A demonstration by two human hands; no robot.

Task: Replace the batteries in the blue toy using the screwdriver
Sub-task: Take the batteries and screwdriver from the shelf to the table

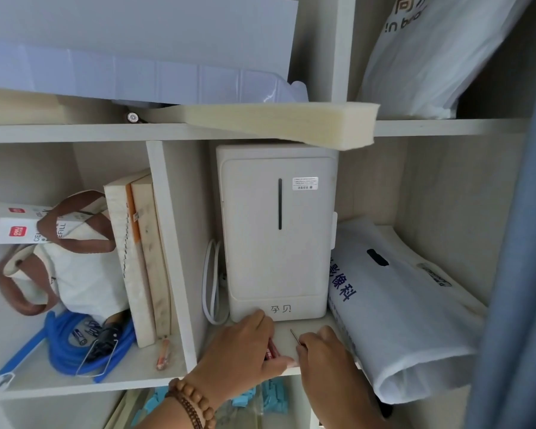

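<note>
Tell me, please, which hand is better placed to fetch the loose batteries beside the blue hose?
Probably the left. The left hand lies nearer the batteries, though it grips a red item. The right hand is farther off and holds a thin metal tool.

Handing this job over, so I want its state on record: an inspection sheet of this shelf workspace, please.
Surface: pale shelf.
Job's things: thin metal shaft, likely the screwdriver, sticks out of the right hand; batteries lie in the left compartment; blue pieces below the shelf, unclear if the toy.
Clutter: white appliance, plastic bag, canvas bag, blue hose, books, orange tool.
Grips: left hand holds a red thing; right hand grips the shaft.
Cables: white cable loops left of the appliance.
Surroundings: foam slab above; curtain at right.
</note>
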